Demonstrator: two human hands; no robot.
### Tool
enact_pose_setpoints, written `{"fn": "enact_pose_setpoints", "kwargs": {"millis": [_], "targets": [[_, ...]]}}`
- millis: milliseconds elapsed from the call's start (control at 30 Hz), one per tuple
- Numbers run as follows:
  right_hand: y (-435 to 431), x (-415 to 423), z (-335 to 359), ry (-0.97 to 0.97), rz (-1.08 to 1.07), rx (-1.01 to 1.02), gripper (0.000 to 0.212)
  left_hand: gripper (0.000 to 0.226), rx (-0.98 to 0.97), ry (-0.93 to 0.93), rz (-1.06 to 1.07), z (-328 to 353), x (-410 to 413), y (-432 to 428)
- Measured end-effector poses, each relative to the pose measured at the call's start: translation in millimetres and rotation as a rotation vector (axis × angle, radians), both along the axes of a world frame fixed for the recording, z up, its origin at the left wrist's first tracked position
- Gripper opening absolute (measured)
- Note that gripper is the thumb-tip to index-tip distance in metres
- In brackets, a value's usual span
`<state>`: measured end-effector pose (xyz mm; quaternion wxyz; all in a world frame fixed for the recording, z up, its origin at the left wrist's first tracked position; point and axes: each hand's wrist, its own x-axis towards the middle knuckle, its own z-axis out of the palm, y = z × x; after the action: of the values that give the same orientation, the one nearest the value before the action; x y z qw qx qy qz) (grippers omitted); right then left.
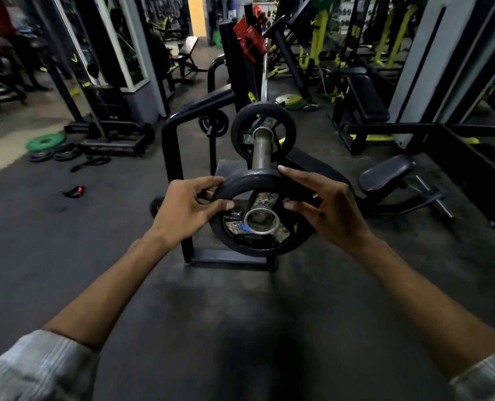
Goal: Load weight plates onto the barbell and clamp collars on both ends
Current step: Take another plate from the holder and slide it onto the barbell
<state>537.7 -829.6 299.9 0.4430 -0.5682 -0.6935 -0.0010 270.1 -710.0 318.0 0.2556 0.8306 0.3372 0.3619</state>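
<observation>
A barbell points toward me from a black rack, and its steel sleeve end shows in the hub of a black spoked weight plate. Both hands hold this plate at its upper rim: my left hand on the left side, my right hand on the right, fingers wrapped through the openings. Farther along the sleeve sits a second black plate of the same kind. A red collar-like clip lies on the floor to the left.
The black rack frame stands just left of the plate. A bench is at the right, another bench behind it. Green and black plates lie on the floor far left, with yellow-green ones beyond the bar.
</observation>
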Motion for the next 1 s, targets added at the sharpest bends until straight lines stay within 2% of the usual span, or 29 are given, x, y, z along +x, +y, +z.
{"fn": "enact_pose_setpoints", "kwargs": {"millis": [133,333,433,500,567,700,867,1000], "targets": [[4.7,-3.2,-10.0,0.003,-0.008,-0.003,0.066,0.049,-0.031,0.0,-0.018,-10.3,-0.5,9.3],[14.0,-7.0,-17.8,-0.099,-0.185,0.052,0.065,0.051,0.014,-0.078,-0.002,-22.5,9.8,21.8],[9.9,-18.7,-38.1,-0.197,-0.273,0.035,0.085,0.062,-0.005,-0.133,-0.048,-39.2,1.7,15.1],[8.3,-22.4,-51.2,-0.197,-0.273,-0.019,0.101,0.07,0.004,-0.144,-0.081,-49.4,-2.7,12.9],[14.1,-21.8,-52.4,-0.179,-0.29,-0.061,0.108,0.071,0.073,-0.133,-0.097,-56.9,-3.7,19.0],[31.2,-18.3,-44.9,-0.179,-0.315,-0.079,0.097,0.071,0.067,-0.166,-0.151,-60.6,4.4,40.2],[72.0,-6.3,-41.0,-0.203,-0.406,-0.111,0.109,0.073,0.081,-0.195,-0.167,-63.8,34.6,93.2],[114.7,16.5,-39.6,-0.197,-0.408,-0.096,0.108,0.074,0.087,-0.2,-0.163,-64.5,60.1,132.2]]}}
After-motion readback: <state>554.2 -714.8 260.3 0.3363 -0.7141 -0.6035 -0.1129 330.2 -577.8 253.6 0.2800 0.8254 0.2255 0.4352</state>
